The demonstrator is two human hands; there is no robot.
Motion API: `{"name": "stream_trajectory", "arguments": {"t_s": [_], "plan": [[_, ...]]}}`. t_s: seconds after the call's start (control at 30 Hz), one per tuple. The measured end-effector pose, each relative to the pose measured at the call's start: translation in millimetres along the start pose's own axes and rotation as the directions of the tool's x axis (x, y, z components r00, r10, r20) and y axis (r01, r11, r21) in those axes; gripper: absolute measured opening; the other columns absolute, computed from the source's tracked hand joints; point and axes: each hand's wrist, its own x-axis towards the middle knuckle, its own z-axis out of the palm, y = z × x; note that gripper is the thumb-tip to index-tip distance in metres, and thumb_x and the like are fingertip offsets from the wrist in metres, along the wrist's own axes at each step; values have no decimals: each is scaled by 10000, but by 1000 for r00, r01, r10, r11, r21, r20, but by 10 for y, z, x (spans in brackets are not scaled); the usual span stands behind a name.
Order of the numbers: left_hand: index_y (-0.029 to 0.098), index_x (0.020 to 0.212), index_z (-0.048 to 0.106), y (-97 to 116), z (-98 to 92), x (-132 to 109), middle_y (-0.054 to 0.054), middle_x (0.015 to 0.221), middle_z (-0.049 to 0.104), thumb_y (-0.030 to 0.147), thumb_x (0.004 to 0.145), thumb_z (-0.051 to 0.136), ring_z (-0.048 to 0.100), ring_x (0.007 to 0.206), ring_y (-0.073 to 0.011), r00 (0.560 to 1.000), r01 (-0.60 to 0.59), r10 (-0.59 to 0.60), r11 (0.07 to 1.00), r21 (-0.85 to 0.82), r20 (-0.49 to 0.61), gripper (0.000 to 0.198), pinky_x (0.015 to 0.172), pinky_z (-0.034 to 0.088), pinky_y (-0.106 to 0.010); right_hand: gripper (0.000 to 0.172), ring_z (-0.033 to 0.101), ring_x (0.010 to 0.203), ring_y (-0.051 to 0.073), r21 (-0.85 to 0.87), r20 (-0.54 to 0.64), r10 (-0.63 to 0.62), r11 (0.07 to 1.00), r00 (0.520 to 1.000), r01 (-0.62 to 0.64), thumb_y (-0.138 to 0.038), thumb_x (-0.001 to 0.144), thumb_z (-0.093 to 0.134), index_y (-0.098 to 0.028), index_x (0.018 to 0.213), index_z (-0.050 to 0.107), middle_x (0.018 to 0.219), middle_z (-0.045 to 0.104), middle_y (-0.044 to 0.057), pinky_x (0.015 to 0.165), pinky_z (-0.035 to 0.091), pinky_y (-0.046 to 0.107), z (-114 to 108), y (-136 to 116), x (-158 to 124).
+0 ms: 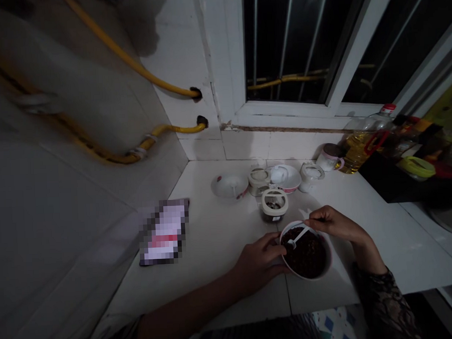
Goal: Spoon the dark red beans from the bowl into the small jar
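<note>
A white bowl [329, 259] with a dark, reddish-brown chunky paste [308, 256] in it is near the counter's front edge. My left hand [258, 263] grips the bowl's left side, its thumb over the rim. In my right hand [327, 222], pinched at the bowl's far rim, is the handle of a small white spoon [299, 237]. The spoon's head rests in the paste near the left side. Just beyond the bowl stands a lidded seasoning jar [274, 206] with dark contents, touched by neither hand.
Behind are a shallow bowl [230, 188], a second seasoning jar [259, 180], a white bowl [291, 176], another jar [311, 176] and a lidded mug [329, 157]. An oil bottle [363, 143] stands at the back right, beside a black rack [379, 178]. A blurred-out flat object [165, 232] lies left.
</note>
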Motion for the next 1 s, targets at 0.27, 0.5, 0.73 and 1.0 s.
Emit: {"name": "stream_trajectory", "arguments": {"t_s": [0.27,0.5,0.73,1.0], "plan": [[199,968,610,-3,3,0,-98,1175,582,488,878,548,661,937,-166,1000,-8,8,1000,-19,-2,309,811,554,-272,505,271,520,73,35,9,39,999,999,-40,-593,761,580,-158,546,441,541,302,-55,496,232,221,-53,23,-23],[203,975,617,-11,0,-12,-101,1176,587,480,870,568,662,939,-175,1000,3,-3,1000,6,11,299,812,556,-282,493,315,519,82,32,7,16,999,1000,-17,-593,765,572,-153,553,498,528,377,-46,518,269,232,-48,-32,-18],[198,968,620,-11,-11,-6,-100,1174,589,486,873,560,665,911,-169,1000,-9,9,1000,-3,-2,309,794,564,-285,498,264,493,74,44,-68,46,998,997,-43,-603,747,574,-165,528,485,488,324,-60,481,212,234,-107,-53,-51],[200,958,631,-22,23,-6,-92,1169,590,475,858,588,655,905,-168,1000,-5,5,1000,-6,-12,296,793,559,-284,536,196,409,42,173,-97,121,980,988,-103,-641,710,583,-180,494,413,438,276,-84,403,122,220,-134,31,-28]]}}
